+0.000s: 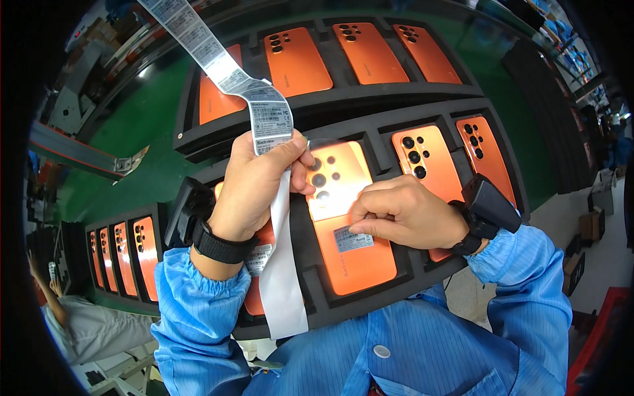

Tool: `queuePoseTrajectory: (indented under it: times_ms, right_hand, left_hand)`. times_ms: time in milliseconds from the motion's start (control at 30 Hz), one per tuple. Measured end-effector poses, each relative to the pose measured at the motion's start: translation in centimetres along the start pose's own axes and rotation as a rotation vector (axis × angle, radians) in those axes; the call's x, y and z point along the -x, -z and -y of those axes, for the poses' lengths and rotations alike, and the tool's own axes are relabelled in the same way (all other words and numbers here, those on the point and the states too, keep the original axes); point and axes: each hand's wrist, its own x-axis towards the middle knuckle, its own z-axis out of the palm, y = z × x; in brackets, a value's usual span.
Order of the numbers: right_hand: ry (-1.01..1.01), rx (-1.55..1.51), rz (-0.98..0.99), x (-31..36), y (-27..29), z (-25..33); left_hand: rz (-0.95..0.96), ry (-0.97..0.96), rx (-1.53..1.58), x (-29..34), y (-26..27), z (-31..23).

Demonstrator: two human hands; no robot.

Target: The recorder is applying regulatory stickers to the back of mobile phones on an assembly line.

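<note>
My left hand [261, 181] pinches the thin, floppy sticker strip [218, 63]. My right hand [403, 214] presses a sticker [352, 239] flat on the smooth, slippery orange phone [350, 264].

A long strip of white labels [264, 119] is hanging curled above the black foam tray [370, 112]. An orange phone [347, 224] is lying face-down in that tray, a small white label [352, 239] sitting on its back.

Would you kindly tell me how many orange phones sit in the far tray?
4: left, partly behind the label strip, then, and right. None seem hidden.
</note>
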Motion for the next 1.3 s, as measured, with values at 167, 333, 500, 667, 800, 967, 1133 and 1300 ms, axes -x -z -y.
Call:
queuePoseTrajectory:
  times_ms: [167, 333, 500, 667, 800, 967, 1133, 1300]
  right_hand:
    - [0.002, -0.011, 0.007, -0.1, 0.1, 0.0]
    - [0.021, 0.014, -0.003, 0.0, -0.1, -0.1]
    - [0.033, 0.036, -0.008, 0.1, -0.2, -0.1]
    - [0.116, 0.093, -0.041, 0.3, -0.8, -0.5]
    - [0.232, 0.535, 0.017, 0.7, -0.3, 0.8]
    - [0.284, 0.783, 0.043, -1.4, 0.9, 1.5]
    - [0.422, 0.845, -0.247, -3.2, 0.4, -1.2]
    - [0.362, 0.675, -0.281, -3.1, 0.5, -1.5]
  left_hand:
    - [-0.035, -0.01, 0.028, 0.1, -0.5, -0.3]
    - [-0.033, -0.008, 0.032, 0.1, -0.3, -0.2]
    - [-0.024, -0.013, 0.033, 0.2, -0.3, -0.1]
    - [-0.039, -0.021, 0.041, 0.3, -0.2, 0.2]
    - [-0.065, -0.047, 0.058, 0.4, -0.4, 0.5]
    - [-0.104, -0.084, 0.076, 0.5, -0.1, 0.9]
    - [-0.21, -0.062, 0.145, 0.2, -0.4, 0.5]
    - [0.064, -0.024, 0.258, 1.2, 1.2, -1.0]
